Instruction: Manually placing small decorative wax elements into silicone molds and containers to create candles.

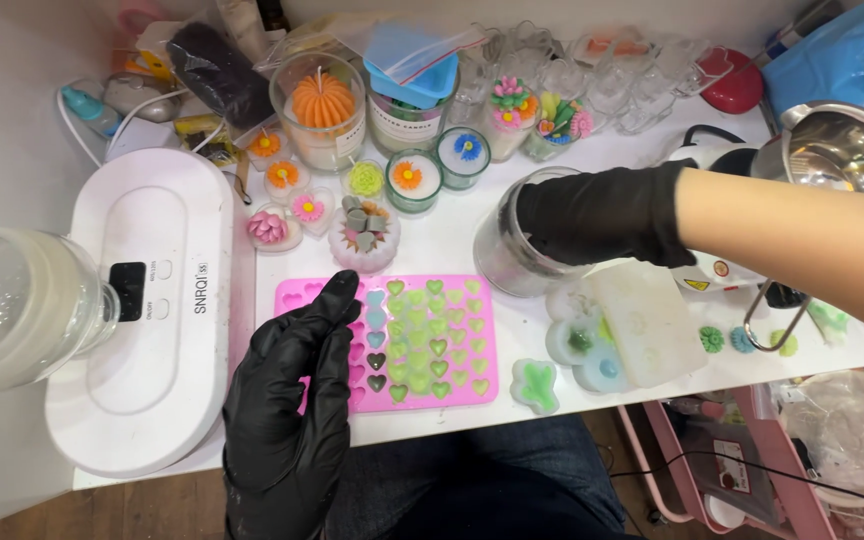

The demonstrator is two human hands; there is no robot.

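Nearest me, the left hand (pixel 292 400) in a black glove hovers flat, fingers together and holding nothing, over the near left corner of a pink silicone heart-cavity mould (pixel 422 340) filled with green and grey wax. Farther right, the black-gloved right hand (pixel 602 215) is curled around the rim of a clear glass jar (pixel 507 250) standing just behind the mould.

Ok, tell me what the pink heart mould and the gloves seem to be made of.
Pink heart mould: probably silicone, matte and soft-looking, with thin moulded heart cavities. Gloves on the left hand and right hand: thin black nitrile or latex, slightly glossy and creased close over the fingers; which one cannot be told.
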